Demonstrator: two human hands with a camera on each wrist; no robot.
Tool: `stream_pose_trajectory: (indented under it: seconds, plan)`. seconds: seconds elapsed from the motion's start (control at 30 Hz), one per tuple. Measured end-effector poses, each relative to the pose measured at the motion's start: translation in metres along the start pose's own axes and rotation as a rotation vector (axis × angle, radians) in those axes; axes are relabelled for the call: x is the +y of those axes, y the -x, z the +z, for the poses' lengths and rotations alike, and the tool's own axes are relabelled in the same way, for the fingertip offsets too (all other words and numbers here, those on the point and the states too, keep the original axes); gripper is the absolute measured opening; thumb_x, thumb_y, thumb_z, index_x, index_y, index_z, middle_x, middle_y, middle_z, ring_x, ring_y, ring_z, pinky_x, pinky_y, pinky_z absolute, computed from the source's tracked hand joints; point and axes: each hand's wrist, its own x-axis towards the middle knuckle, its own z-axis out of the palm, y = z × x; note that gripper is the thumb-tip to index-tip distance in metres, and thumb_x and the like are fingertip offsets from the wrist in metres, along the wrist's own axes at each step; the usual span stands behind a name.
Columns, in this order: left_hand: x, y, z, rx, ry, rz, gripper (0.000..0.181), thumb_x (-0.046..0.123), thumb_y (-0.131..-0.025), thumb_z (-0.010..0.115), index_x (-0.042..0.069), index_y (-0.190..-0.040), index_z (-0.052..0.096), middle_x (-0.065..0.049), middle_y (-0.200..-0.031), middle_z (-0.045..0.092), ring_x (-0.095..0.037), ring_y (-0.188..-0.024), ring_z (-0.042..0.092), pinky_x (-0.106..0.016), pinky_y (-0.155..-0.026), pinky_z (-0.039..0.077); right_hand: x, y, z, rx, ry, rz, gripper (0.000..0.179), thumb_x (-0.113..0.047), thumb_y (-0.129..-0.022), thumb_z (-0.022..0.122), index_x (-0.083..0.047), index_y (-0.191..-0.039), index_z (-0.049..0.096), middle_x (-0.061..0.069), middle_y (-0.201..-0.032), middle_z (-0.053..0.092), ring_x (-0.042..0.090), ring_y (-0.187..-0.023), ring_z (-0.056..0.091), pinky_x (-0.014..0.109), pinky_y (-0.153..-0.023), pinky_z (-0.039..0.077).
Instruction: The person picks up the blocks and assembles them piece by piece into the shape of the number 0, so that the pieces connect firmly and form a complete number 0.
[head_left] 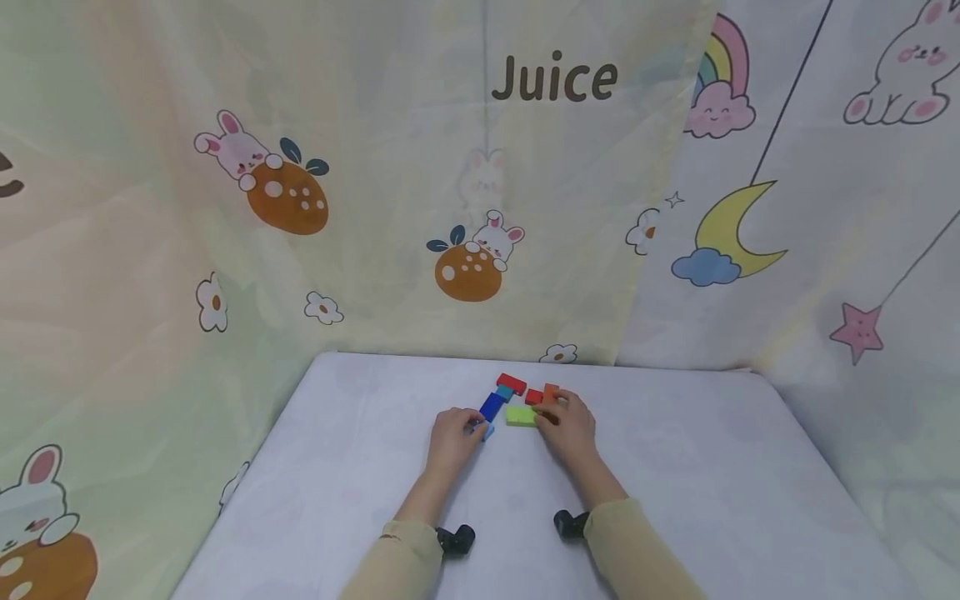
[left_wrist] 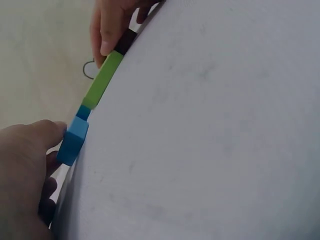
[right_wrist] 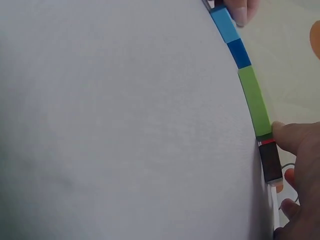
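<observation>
My left hand (head_left: pixel 452 437) pinches a light blue block (left_wrist: pixel 73 141) between thumb and fingers, low on the table. Beyond it lies a dark blue block (head_left: pixel 492 407), then a teal block (head_left: pixel 505 391) and a red block (head_left: pixel 512 383) in a slanting line. My right hand (head_left: pixel 572 427) has its thumb by the right end of a lime green block (head_left: pixel 521 416). Its fingers curl about a dark brown block (right_wrist: pixel 271 162), partly covered in the head view. An orange block (head_left: pixel 551 391) and a small red block (head_left: pixel 534 397) sit just beyond these fingers.
The blocks stand on a white-covered table (head_left: pixel 675 475), toward its far edge. A printed cloth (head_left: pixel 390 208) with rabbits and fruit hangs behind it. Black wrist devices (head_left: pixel 456 541) show at both sleeves.
</observation>
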Motion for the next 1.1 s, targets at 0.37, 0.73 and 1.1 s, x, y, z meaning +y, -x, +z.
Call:
stream_pose_trajectory:
  seconds: [0.37, 0.73, 1.1]
  plan:
    - [0.002, 0.009, 0.0, 0.029, -0.073, 0.007, 0.016, 0.031, -0.088, 0.074, 0.023, -0.102, 0.075, 0.006, -0.099, 0.071, -0.018, -0.105, 0.06, -0.04, -0.097, 0.047, 0.008, 0.021, -0.006, -0.013, -0.024, -0.052, 0.028, -0.028, -0.091, 0.07, -0.025, -0.118, 0.073, 0.009, -0.147, 0.044, 0.036, -0.141, 0.034, 0.062, -0.115, 0.028]
    - [0.006, 0.024, -0.003, 0.053, -0.09, 0.065, 0.015, 0.035, -0.09, 0.072, 0.026, -0.102, 0.076, 0.009, -0.102, 0.075, -0.017, -0.106, 0.062, -0.042, -0.097, 0.048, 0.011, 0.051, -0.008, -0.018, 0.009, -0.1, 0.027, -0.03, -0.089, 0.071, -0.028, -0.116, 0.073, 0.006, -0.146, 0.046, 0.033, -0.14, 0.038, 0.061, -0.115, 0.029]
    - [0.006, 0.036, -0.004, 0.033, -0.098, 0.164, 0.016, 0.035, -0.09, 0.072, 0.033, -0.105, 0.077, 0.008, -0.105, 0.071, -0.018, -0.107, 0.06, -0.043, -0.096, 0.048, 0.009, 0.072, -0.011, -0.047, 0.018, -0.109, 0.026, -0.031, -0.088, 0.072, -0.032, -0.114, 0.073, 0.003, -0.145, 0.048, 0.032, -0.14, 0.039, 0.061, -0.113, 0.032]
